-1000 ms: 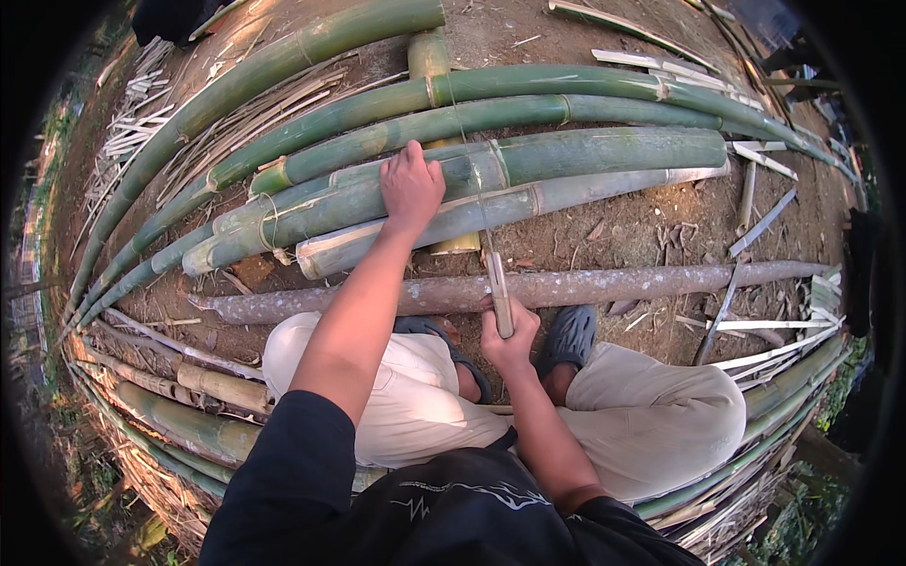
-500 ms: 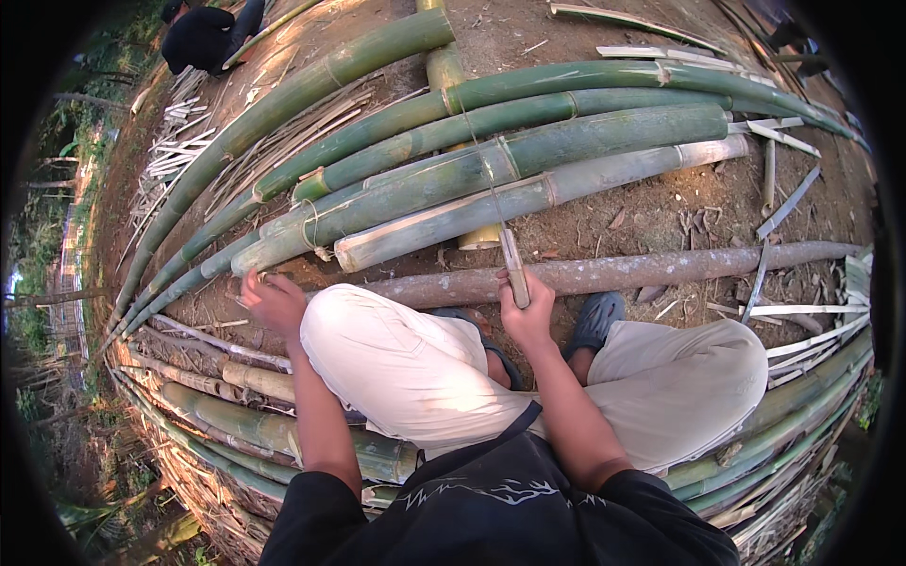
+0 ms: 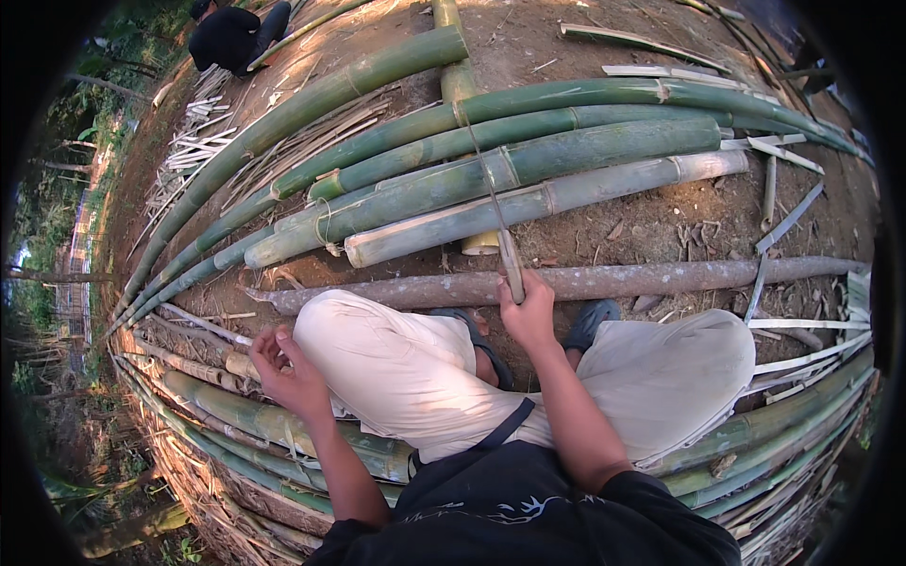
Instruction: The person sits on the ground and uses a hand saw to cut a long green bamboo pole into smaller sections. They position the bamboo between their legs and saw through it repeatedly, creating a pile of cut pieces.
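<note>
My right hand (image 3: 528,309) is closed round the wooden handle of a machete (image 3: 511,262). Its long thin blade points away from me, above green bamboo poles; whether it touches them I cannot tell. Beside my left knee, my left hand (image 3: 291,377) is raised with its fingers loosely bent and apart, holding nothing. Ahead lie a thick green bamboo pole (image 3: 604,151) with a thin tie near its left end and a paler split-edged bamboo pole (image 3: 434,229). Longer green bamboo poles (image 3: 528,98) curve behind them.
A brown log (image 3: 623,280) crosses the dirt just beyond my sandals (image 3: 593,321). More bamboo poles (image 3: 226,408) lie stacked under and behind my legs. White split strips (image 3: 203,141) are piled at the far left, near a crouching person (image 3: 231,38). Loose slats (image 3: 788,212) lie at the right.
My left hand has drawn back toward me from near the bamboo's left end to beside my knee. My right hand keeps the machete in nearly the same place. The view has shifted slightly.
</note>
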